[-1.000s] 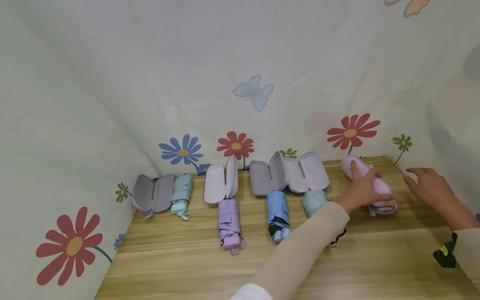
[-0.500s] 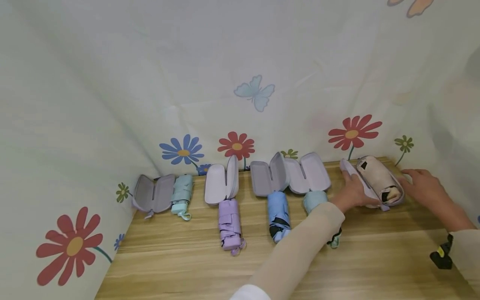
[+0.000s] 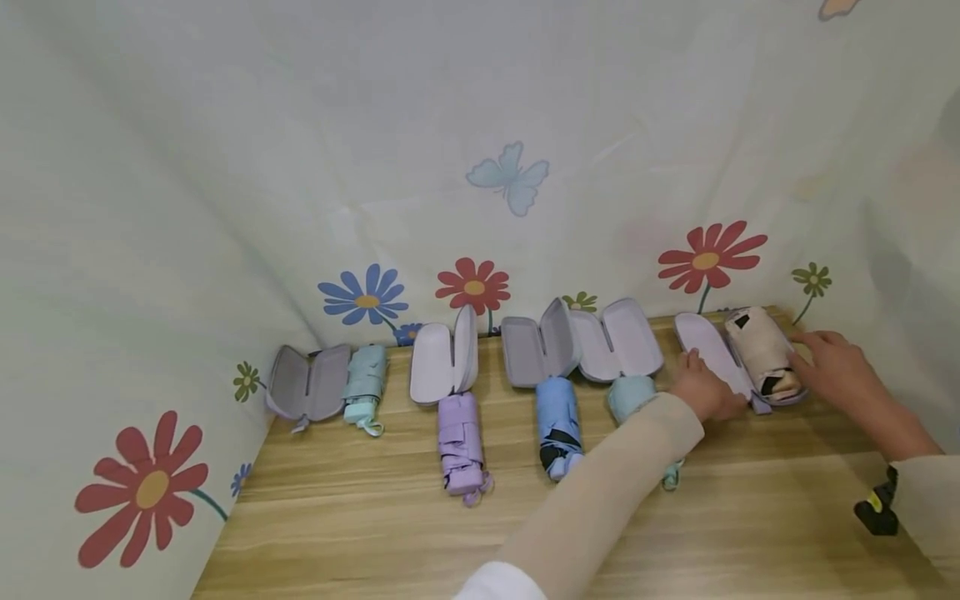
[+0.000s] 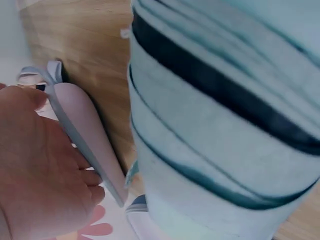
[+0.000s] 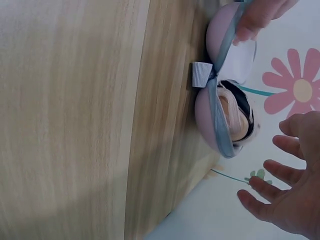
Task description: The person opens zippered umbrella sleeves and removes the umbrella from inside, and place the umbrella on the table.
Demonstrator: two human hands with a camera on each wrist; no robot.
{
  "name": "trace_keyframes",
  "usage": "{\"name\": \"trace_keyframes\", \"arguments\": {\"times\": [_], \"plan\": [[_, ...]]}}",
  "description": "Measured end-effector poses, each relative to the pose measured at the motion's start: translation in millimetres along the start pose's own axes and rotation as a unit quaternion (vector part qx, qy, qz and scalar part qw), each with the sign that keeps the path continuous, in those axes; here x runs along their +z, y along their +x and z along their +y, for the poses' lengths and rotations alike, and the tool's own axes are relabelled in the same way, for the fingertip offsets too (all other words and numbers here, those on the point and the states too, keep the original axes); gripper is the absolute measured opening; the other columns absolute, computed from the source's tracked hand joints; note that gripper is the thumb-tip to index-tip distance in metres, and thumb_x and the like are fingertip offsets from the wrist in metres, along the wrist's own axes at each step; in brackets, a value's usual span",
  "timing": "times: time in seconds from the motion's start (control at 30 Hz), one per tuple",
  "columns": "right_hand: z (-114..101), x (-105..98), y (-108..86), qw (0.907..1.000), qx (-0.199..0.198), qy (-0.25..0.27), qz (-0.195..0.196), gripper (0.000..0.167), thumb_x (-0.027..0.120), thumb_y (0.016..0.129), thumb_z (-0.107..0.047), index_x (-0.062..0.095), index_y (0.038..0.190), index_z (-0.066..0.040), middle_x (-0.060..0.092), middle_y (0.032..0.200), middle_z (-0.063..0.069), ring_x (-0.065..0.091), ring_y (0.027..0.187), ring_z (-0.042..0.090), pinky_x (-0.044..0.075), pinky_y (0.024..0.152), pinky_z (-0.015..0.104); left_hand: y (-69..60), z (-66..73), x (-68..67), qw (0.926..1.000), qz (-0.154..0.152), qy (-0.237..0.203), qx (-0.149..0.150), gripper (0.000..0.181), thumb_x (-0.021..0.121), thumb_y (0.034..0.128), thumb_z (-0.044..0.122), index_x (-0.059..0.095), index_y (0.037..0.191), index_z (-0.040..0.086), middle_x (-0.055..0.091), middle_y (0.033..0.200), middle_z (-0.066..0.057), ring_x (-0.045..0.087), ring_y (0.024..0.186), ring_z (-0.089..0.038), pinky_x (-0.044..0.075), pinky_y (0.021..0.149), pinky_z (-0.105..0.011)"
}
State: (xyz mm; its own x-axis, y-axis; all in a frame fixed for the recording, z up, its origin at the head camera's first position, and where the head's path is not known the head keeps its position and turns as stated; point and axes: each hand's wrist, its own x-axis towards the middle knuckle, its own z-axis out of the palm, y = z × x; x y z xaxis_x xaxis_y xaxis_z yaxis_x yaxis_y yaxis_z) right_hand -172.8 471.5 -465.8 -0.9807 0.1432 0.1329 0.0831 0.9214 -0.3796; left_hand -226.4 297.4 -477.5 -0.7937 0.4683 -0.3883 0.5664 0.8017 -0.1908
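Observation:
A pink zip case [image 3: 707,346] lies unfolded on the wooden table at the right, its lid to the left. In its right half sits a rolled beige umbrella [image 3: 763,350] with dark patches. My left hand [image 3: 707,388] is at the near left part of the lid, its fingers over the lid's inner face; the left wrist view shows the same hand [image 4: 47,160] beside the lid's edge. On the other side, my right hand [image 3: 843,375] is next to the umbrella half; in the right wrist view this hand [image 5: 295,175] has spread fingers and holds nothing.
To the left, along the wall, stand more unfolded cases [image 3: 444,364], with rolled umbrellas beside or in front: teal [image 3: 365,382], purple [image 3: 460,442] and blue [image 3: 557,425]. A pale green umbrella [image 3: 630,396] lies partly under my left forearm. A flowered curtain [image 3: 375,167] borders the table.
The pink case, earlier with its pink lid over the umbrella, is now folded out flat, with the lid swung left. The right hand has come closer to the case's right side.

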Motion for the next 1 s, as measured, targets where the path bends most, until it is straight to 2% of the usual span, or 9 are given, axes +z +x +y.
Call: {"name": "trace_keyframes", "arguments": {"times": [0.17,0.3,0.37,0.43,0.53,0.6,0.73,0.83,1.0], "plan": [[-9,1,4.3,0.9991,-0.03,0.006,0.031,0.038,0.054,0.102,-0.007,0.05,0.127,0.022,0.041,0.126,0.049,0.04,0.115,0.065,0.034,0.096,0.075,-0.6,0.0,-4.7,0.9992,-0.014,-0.015,-0.034,0.062,0.024,0.0983,0.075,0.04,0.15,0.044,0.027,0.157,0.027,0.008,0.149,0.005,0.004,0.117,-0.018],[-14,4,7.0,0.9982,-0.046,0.016,0.035,0.035,0.055,0.101,-0.006,0.052,0.125,0.019,0.044,0.124,0.048,0.043,0.113,0.065,0.036,0.093,0.074,-2.3,-4.1,-3.3,0.9999,-0.005,-0.003,-0.012,0.059,0.023,0.0998,0.073,0.04,0.15,0.046,0.028,0.157,0.026,0.012,0.148,0.006,0.007,0.117,-0.017],[-15,5,7.7,0.9983,-0.046,0.017,0.031,0.035,0.054,0.101,-0.007,0.052,0.125,0.018,0.045,0.123,0.047,0.045,0.11,0.064,0.038,0.091,0.074,-2.3,-6.6,0.0,0.9999,0.007,-0.011,0.007,0.06,0.025,0.101,0.07,0.04,0.152,0.042,0.031,0.158,0.023,0.016,0.148,0.003,0.011,0.118,-0.018],[-16,7,8.6,0.9982,-0.049,0.017,0.029,0.035,0.055,0.101,-0.007,0.052,0.125,0.018,0.046,0.121,0.046,0.048,0.107,0.062,0.041,0.088,0.072,1.9,-6.4,4.1,0.9997,0.004,-0.02,0.016,0.06,0.025,0.1025,0.067,0.036,0.155,0.041,0.029,0.159,0.021,0.018,0.149,0.001,0.013,0.119,-0.02],[-18,9,10.1,0.9979,-0.057,0.014,0.029,0.035,0.055,0.1,-0.007,0.054,0.124,0.018,0.049,0.118,0.045,0.052,0.102,0.059,0.044,0.084,0.07,6.0,-5.4,7.3,0.9985,-0.003,-0.053,0.016,0.06,0.027,0.1034,0.065,0.033,0.157,0.039,0.028,0.161,0.018,0.019,0.149,-0.003,0.014,0.119,-0.022],[-19,9,11.3,0.9977,-0.06,0.015,0.027,0.034,0.055,0.101,-0.007,0.054,0.124,0.018,0.05,0.118,0.045,0.053,0.101,0.058,0.045,0.083,0.068,7.8,-2.6,6.6,0.9983,-0.015,-0.056,0.006,0.059,0.026,0.1033,0.064,0.032,0.157,0.041,0.026,0.161,0.018,0.017,0.149,-0.002,0.013,0.12,-0.023],[-19,9,12.2,0.9986,-0.044,0.026,0.014,0.036,0.053,0.102,-0.008,0.053,0.126,0.018,0.048,0.119,0.044,0.053,0.101,0.056,0.045,0.083,0.068,9.6,2.8,4.6,0.9993,-0.033,-0.02,0.004,0.058,0.021,0.1029,0.066,0.031,0.156,0.043,0.023,0.162,0.017,0.015,0.149,-0.001,0.012,0.12,-0.025],[-18,11,12.3,0.9988,-0.033,0.033,0.009,0.036,0.052,0.102,-0.008,0.051,0.126,0.019,0.047,0.118,0.043,0.052,0.099,0.056,0.044,0.084,0.068,19.5,7.6,11.8,0.9992,-0.031,-0.024,0.007,0.06,0.019,0.1028,0.067,0.028,0.157,0.042,0.019,0.163,0.016,0.013,0.15,-0.003,0.011,0.12,-0.025],[-14,13,13.6,0.999,-0.027,0.034,0.008,0.038,0.052,0.101,-0.008,0.05,0.126,0.02,0.046,0.119,0.044,0.051,0.102,0.057,0.043,0.086,0.069,52.7,16.8,32.9,0.9979,-0.023,-0.06,0.005,0.065,0.017,0.1022,0.068,0.02,0.16,0.039,0.012,0.166,0.016,0.005,0.152,-0.004,0.013,0.119,-0.02]]}}
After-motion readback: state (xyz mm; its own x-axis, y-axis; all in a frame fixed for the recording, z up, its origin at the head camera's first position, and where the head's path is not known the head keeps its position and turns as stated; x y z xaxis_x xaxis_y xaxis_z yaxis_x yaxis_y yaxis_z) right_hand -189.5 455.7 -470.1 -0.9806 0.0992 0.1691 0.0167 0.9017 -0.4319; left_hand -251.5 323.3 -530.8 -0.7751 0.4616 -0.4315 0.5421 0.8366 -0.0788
